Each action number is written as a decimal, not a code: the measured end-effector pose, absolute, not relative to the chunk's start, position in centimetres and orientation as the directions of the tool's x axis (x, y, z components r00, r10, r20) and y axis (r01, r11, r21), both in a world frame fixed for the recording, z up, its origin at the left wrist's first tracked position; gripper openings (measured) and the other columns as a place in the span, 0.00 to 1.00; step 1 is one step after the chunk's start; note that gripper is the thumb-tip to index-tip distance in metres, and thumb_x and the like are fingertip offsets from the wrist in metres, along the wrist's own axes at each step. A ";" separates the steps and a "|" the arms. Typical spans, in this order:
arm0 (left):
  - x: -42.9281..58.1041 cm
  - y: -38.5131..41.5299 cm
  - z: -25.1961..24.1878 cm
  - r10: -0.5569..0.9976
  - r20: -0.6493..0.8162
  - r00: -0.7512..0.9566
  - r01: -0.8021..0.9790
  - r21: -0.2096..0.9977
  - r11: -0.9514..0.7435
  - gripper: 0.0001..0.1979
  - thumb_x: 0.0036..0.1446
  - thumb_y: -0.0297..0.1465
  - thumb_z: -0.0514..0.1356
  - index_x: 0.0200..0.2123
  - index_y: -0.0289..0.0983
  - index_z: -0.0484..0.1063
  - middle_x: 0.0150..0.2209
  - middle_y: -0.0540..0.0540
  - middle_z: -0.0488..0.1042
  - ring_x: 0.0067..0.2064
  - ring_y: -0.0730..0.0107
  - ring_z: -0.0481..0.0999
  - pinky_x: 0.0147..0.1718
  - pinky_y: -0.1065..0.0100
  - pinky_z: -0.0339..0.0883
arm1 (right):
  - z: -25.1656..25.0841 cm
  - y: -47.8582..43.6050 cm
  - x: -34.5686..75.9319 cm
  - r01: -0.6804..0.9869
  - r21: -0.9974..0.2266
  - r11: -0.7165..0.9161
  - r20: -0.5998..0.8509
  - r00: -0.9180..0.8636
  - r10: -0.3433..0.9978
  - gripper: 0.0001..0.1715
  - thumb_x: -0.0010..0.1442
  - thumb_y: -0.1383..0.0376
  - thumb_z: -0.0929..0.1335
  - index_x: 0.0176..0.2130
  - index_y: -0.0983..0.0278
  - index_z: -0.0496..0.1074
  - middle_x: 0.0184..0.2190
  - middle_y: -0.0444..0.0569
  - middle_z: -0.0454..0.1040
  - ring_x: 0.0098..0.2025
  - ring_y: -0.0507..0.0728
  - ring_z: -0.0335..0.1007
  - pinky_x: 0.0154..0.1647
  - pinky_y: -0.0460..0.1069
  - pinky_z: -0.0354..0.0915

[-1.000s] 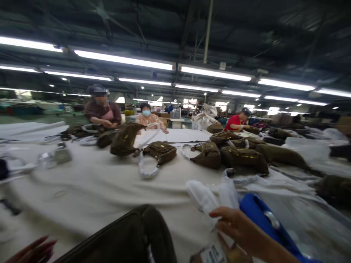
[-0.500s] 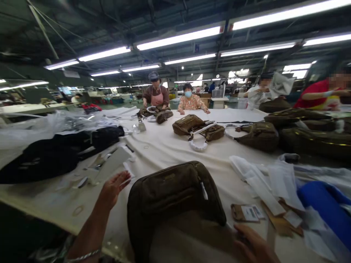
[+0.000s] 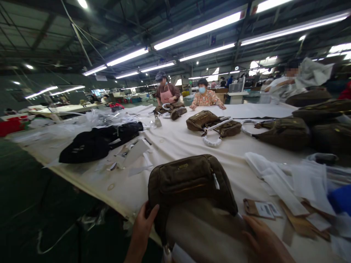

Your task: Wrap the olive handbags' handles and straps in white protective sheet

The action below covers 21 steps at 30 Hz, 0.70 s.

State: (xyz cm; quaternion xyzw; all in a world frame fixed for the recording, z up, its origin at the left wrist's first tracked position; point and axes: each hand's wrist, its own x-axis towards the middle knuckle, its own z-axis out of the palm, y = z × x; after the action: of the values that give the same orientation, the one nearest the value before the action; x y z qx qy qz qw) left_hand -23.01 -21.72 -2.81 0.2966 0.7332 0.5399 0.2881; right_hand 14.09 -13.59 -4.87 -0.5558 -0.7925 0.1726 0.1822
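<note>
A dark olive-brown bag (image 3: 189, 179) stands on the cloth-covered table right in front of me. It has a front zip pocket, a small metal plate and a white-wrapped zip pull (image 3: 216, 181). My left hand (image 3: 144, 226) grips its left edge, thumb on the near side and fingers behind. At the lower right edge, my right hand (image 3: 260, 235) is closed on the bag, partly blurred, with its fingertips hidden. The bag's near lower part is smeared by motion. Something white (image 3: 181, 254) shows at its bottom left.
Brown tags (image 3: 257, 208) and white wrapping strips (image 3: 276, 182) lie to the right. A black bag (image 3: 87, 146) and paper scraps (image 3: 137, 153) are on the left. More brown bags (image 3: 203, 120) with wrapped handles sit further back. Two people (image 3: 207, 96) stand across the table (image 3: 175, 142).
My left hand has come down from beside the white scraps and taken hold of the bag's left edge. My right hand stays at the bag's right side. The view has turned left.
</note>
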 end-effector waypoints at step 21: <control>-21.5 -9.1 5.3 0.736 0.640 -0.220 0.851 0.495 -0.176 0.12 0.53 0.32 0.54 0.40 0.35 0.70 0.41 0.42 0.70 0.45 0.63 0.68 0.48 0.61 0.61 | -3.8 -14.5 11.9 0.559 -0.811 0.171 -0.028 -0.329 0.944 0.20 0.56 0.54 0.59 0.36 0.60 0.74 0.37 0.46 0.75 0.41 0.57 0.69 0.42 0.44 0.63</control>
State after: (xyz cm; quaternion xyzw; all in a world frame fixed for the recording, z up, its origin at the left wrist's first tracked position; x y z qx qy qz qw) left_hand -21.47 -9.12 5.34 0.6213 0.6386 0.4497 -0.0636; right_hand 11.91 -14.46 -3.78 -0.5206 -0.7219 0.3789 0.2537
